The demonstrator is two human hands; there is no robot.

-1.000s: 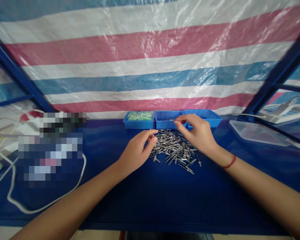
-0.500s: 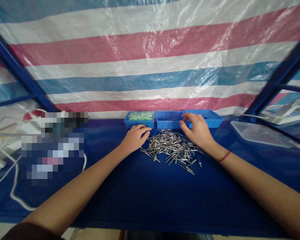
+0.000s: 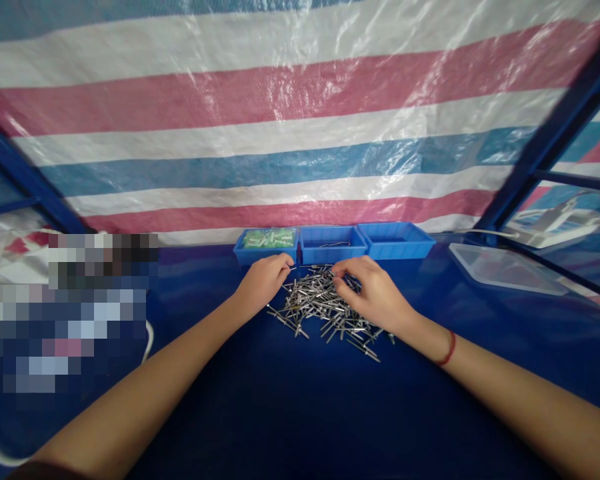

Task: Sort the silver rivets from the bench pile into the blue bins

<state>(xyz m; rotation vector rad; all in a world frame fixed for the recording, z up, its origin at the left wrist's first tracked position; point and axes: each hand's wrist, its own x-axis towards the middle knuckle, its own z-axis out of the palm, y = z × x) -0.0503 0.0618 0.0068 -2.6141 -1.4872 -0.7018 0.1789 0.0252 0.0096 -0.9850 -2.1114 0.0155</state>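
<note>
A loose pile of silver blind rivets [image 3: 313,297] lies on the blue tabletop between my hands. At the pile's left edge my left hand [image 3: 264,283] is closed, with the thin end of a rivet [image 3: 293,268] poking out past its fingertips. My right hand [image 3: 373,290] reaches over the pile's right side, thumb and forefinger curled together at its upper part, where a glint of metal shows at the tips. Just behind the pile stands a blue bin [image 3: 333,252] with a few rivets inside.
To the left, another blue bin [image 3: 265,253] holds green-and-white packets. A third blue bin [image 3: 395,250] is at the right of the row. A clear plastic lid [image 3: 505,268] lies farther right. White cables [image 3: 149,340] and blurred-out items are at left; a striped sheet [image 3: 280,160] hangs behind.
My right hand has moved from over the middle bin down to the pile, its fingers closing. My left hand's fingers have drawn together around a rivet. The view has shifted slightly to the right.
</note>
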